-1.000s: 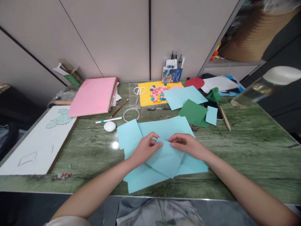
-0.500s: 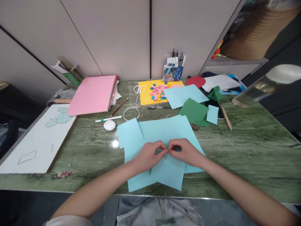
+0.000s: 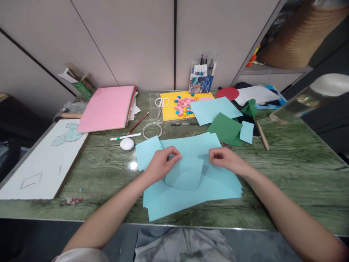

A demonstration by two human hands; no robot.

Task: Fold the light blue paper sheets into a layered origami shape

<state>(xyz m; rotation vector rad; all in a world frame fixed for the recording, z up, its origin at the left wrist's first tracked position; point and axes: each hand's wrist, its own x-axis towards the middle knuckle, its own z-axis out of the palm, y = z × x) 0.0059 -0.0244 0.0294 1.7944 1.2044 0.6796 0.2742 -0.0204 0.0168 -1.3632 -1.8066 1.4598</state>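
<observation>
Between finger and thumb, my left hand [image 3: 163, 163] pinches the upper left edge of a small light-blue paper piece [image 3: 185, 173]. To its right, my right hand [image 3: 227, 159] is closed, its fingertips pressed together over the large light-blue sheets [image 3: 188, 201]; whether anything is in them is too small to tell. These sheets overlap near the table's front edge. Another light-blue piece [image 3: 147, 151] lies at their upper left corner.
Beyond the sheets lie green paper [image 3: 225, 129], white scissors [image 3: 162, 102], a clear ring [image 3: 152, 131] and a white egg-shaped object [image 3: 127, 144]. A drawing board [image 3: 40, 167] and pink paper [image 3: 109, 107] are at left; a bottle [image 3: 296, 103] is at right.
My hands, earlier touching at the fingertips, have moved apart. The small paper now hangs from my left hand, higher up, and my right hand has shifted right and up.
</observation>
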